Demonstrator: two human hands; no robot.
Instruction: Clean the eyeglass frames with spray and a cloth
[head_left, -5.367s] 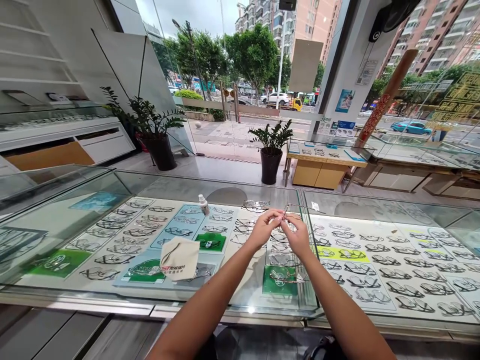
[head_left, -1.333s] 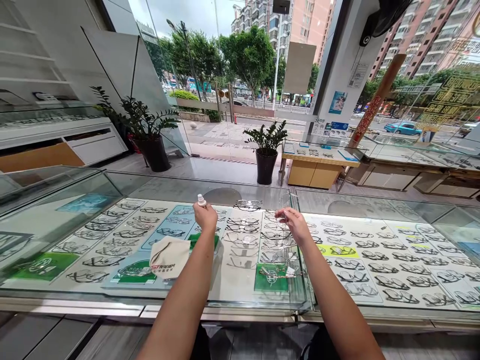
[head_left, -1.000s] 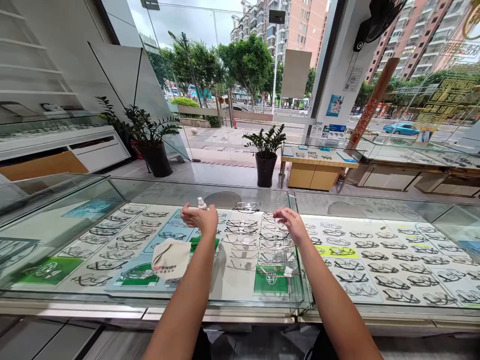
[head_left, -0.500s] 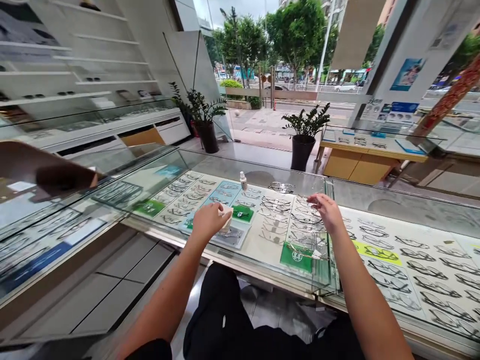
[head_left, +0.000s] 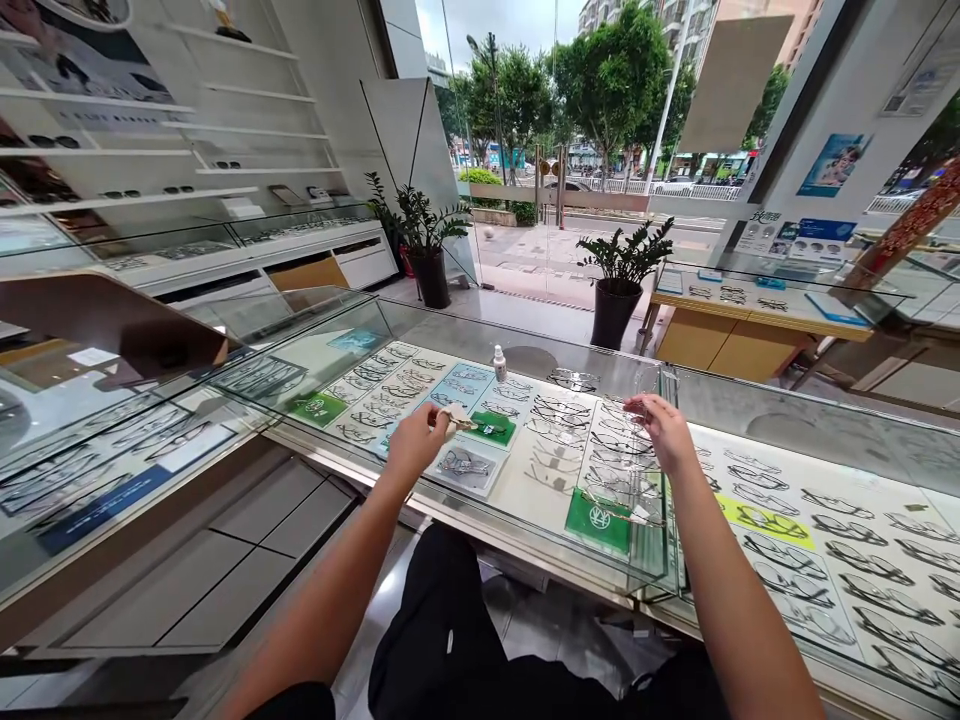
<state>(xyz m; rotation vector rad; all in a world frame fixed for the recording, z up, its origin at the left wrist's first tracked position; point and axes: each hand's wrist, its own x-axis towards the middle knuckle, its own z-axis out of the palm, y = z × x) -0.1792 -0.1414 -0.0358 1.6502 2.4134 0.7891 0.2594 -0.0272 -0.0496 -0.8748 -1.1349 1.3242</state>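
My left hand (head_left: 414,440) is closed on a crumpled white cloth (head_left: 454,414), held above the glass counter. Beneath it lie a green card (head_left: 493,428) and a clear-topped tray with eyeglasses (head_left: 465,467). At the right, my right hand (head_left: 666,430) has its thumb and fingers pinched together near the vertical glass edge of the case; whatever they grip is too small and see-through to make out. Behind the cloth, a small white bottle (head_left: 499,364) stands upright on the counter. Rows of eyeglasses (head_left: 559,420) lie between my hands, with a green logo card (head_left: 600,520) nearer to me.
The glass showcase (head_left: 450,325) runs across in front of me and continues right with more eyeglasses (head_left: 855,540). A brown curved panel (head_left: 112,315) juts in at the left. Beyond are two potted plants (head_left: 616,290), a side table (head_left: 757,330) and tall windows.
The view has shifted slightly. My left hand has turned and lifted the cloth away from the tray, uncovering the eyeglasses there. My right hand stays near the glass edge, its fingers drawn closer together.
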